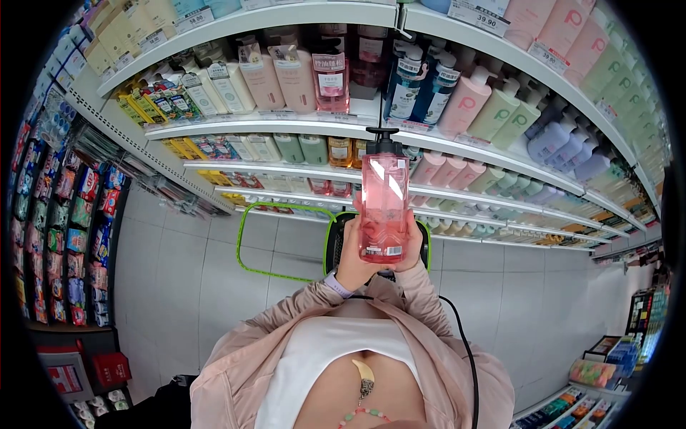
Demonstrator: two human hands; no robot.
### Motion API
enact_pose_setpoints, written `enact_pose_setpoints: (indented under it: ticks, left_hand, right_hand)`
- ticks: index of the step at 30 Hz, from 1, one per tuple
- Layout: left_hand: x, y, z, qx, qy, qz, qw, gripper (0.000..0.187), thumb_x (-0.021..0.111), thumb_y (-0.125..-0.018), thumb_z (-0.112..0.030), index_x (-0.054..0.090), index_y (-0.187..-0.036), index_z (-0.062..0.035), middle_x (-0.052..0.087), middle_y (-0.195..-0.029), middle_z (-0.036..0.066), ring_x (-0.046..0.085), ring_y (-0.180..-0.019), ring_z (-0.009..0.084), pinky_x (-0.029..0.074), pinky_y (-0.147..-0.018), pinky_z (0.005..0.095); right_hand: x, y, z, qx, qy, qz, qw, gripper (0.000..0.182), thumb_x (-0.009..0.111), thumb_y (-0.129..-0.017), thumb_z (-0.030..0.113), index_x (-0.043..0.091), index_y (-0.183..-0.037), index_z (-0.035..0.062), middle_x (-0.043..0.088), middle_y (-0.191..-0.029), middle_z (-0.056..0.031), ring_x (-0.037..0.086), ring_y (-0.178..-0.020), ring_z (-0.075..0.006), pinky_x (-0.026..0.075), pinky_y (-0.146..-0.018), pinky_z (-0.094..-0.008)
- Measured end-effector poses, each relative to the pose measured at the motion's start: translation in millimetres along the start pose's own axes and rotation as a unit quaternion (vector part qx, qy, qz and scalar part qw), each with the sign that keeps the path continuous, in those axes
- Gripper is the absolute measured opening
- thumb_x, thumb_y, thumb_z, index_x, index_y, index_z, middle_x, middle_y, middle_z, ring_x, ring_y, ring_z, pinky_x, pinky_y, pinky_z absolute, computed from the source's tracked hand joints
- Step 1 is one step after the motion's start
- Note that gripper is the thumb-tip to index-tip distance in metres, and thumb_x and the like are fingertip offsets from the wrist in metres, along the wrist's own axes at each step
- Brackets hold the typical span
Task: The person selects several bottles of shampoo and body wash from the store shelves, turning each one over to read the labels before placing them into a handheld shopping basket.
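Note:
A clear pink pump bottle with a black pump top stands upright before me, the barcode label near its base facing me. My left hand wraps its lower left side, and my right hand grips the lower right side. The bottle hides most of the fingers on both hands. Below and behind them is a black shopping basket with green trim, largely covered by my hands and the bottle. Its green handle lies out to the left.
White shelves curve across the front, lined with pump bottles. Dark blue bottles and a pink-labelled bottle stand behind the held one. Packaged goods hang on a rack at left. Grey tiled floor lies below; a black cable runs down my right side.

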State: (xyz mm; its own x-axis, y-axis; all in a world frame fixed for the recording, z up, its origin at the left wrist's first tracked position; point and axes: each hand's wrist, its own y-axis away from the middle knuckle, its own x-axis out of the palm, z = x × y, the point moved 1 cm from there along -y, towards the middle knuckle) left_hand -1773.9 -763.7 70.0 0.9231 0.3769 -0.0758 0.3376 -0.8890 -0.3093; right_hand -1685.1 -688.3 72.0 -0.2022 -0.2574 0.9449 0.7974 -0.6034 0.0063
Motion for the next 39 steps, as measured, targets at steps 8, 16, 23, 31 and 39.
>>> enact_pose_setpoints:
  ticks: [8, 16, 23, 31, 39]
  left_hand:
    - [2, 1, 2, 0.024, -0.005, 0.001, 1.0, 0.11, 0.085, -0.047, -0.019, 0.019, -0.134, -0.0052, 0.034, -0.111, 0.012, 0.041, -0.105, 0.0263, 0.037, -0.092, 0.0351]
    - [10, 8, -2, 0.024, -0.048, 0.005, 0.999, 0.109, 0.085, -0.046, -0.027, 0.022, -0.131, -0.0026, 0.035, -0.113, 0.012, 0.041, -0.109, 0.0257, 0.037, -0.092, 0.0357]
    - [40, 12, -4, 0.014, -0.007, 0.052, 0.999, 0.096, 0.083, -0.052, -0.032, 0.03, -0.125, -0.0001, 0.036, -0.114, 0.01, 0.041, -0.109, 0.0226, 0.035, -0.092, 0.0336]
    - [88, 13, 0, 0.019, 0.012, 0.12, 0.992, 0.092, 0.081, -0.056, -0.027, 0.029, -0.127, -0.0005, 0.037, -0.113, 0.011, 0.04, -0.109, 0.0243, 0.034, -0.092, 0.0344]
    - [122, 23, 25, -0.064, 0.092, 0.096, 0.989, 0.085, 0.078, -0.061, -0.02, 0.028, -0.127, 0.0, 0.037, -0.114, 0.013, 0.041, -0.109, 0.025, 0.035, -0.092, 0.0353]
  right_hand:
    - [16, 1, 1, -0.004, -0.003, 0.03, 1.0, 0.068, 0.029, -0.088, 0.049, 0.014, -0.137, 0.0042, 0.021, -0.139, -0.0197, 0.026, -0.127, -0.0312, 0.028, -0.102, -0.0413]
    - [8, 13, 3, -0.02, -0.034, -0.003, 0.999, 0.066, 0.03, -0.089, 0.047, 0.021, -0.133, -0.0012, 0.033, -0.131, -0.0242, 0.045, -0.113, -0.0323, 0.039, -0.093, -0.0426]
    - [-22, 42, 23, -0.036, 0.01, -0.024, 0.999, 0.069, 0.028, -0.088, 0.051, 0.016, -0.136, 0.0041, 0.027, -0.135, -0.0228, 0.037, -0.12, -0.0315, 0.034, -0.097, -0.0427]
    - [-21, 76, 59, -0.112, 0.062, -0.038, 0.991, 0.065, 0.025, -0.089, 0.047, 0.018, -0.135, 0.0011, 0.028, -0.134, -0.0242, 0.035, -0.122, -0.0326, 0.033, -0.099, -0.0419]
    - [-59, 82, 79, -0.057, 0.062, -0.027, 0.996, 0.061, 0.029, -0.089, 0.04, 0.019, -0.135, 0.0005, 0.027, -0.136, -0.02, 0.033, -0.123, -0.0312, 0.031, -0.1, -0.0415]
